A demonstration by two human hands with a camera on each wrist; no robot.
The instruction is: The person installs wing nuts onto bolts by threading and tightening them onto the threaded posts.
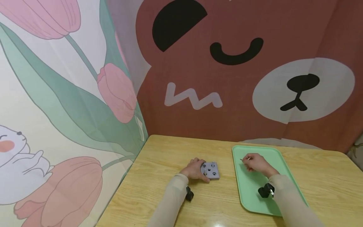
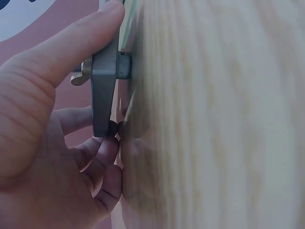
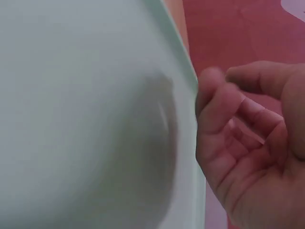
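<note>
My left hand grips a grey square plate by its left side, thumb on the near edge and fingers at the far edge. The plate has several holes, and two bolts stand up from its face. In the left wrist view, a wing nut sits on one threaded bolt, whose head shows on the plate's underside, close over the tabletop. Over the far part of a green tray, my right hand pinches a small slender piece at its fingertips; its kind is too small to tell.
The wooden table carries the tray to the right of the plate. Behind it hangs a brown cloth with a bear face, and a flower-printed cloth hangs at the left. Each wrist wears a small black camera.
</note>
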